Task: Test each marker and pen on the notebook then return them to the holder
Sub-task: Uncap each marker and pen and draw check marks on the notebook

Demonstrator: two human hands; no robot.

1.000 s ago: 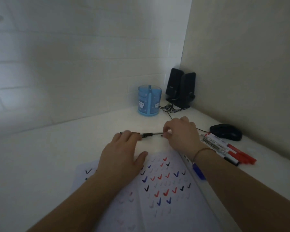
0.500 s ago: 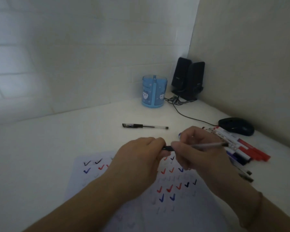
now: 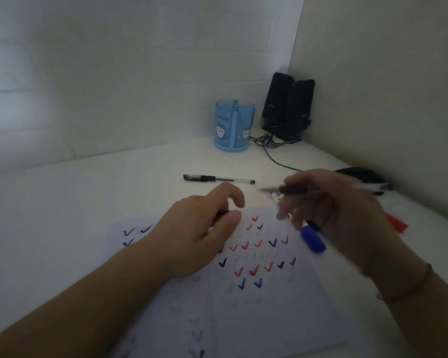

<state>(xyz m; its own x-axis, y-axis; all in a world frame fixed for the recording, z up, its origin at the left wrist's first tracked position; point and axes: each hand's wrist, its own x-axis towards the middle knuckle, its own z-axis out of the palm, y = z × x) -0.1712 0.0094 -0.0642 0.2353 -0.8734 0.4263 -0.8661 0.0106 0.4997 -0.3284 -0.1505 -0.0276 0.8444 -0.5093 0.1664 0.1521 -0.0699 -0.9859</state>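
Fingers (image 3: 233, 200) of the left hand (image 3: 199, 228) were curled loosely over the upper edge of the notebook (image 3: 243, 293), thumb and bent forefinger close together around something small and dark; what it was could not be made out, and whether they actually pinched it was not clear. That hand lay over the left half of the notebook, whose open pages carried rows of black, red and blue tick marks. Beyond the notebook, on the white desk (image 3: 88, 202), a capped black pen (image 3: 217, 178) lay flat and crosswise, touched by neither hand. Farther back from the notebook, against the wall, stood the blue holder (image 3: 233, 125), upright, its inside not visible from this angle. Just right of the holder, in the corner, stood two black speakers (image 3: 287, 107) with a cable trailing forward across the desk. Above the notebook's upper right corner, the right hand (image 3: 342, 210) gripped a second pen (image 3: 321, 188) between thumb and fingers, the barrel nearly level with its bare tip pointing left and raised off the paper. Under that hand, at the notebook's right edge, lay a blue marker (image 3: 313, 240). Right of the notebook a red marker (image 3: 396, 223) showed partly from behind the wrist, and a black mouse (image 3: 360, 174) sat behind the hand, mostly hidden. A thin bracelet (image 3: 411, 288) circled the right wrist.
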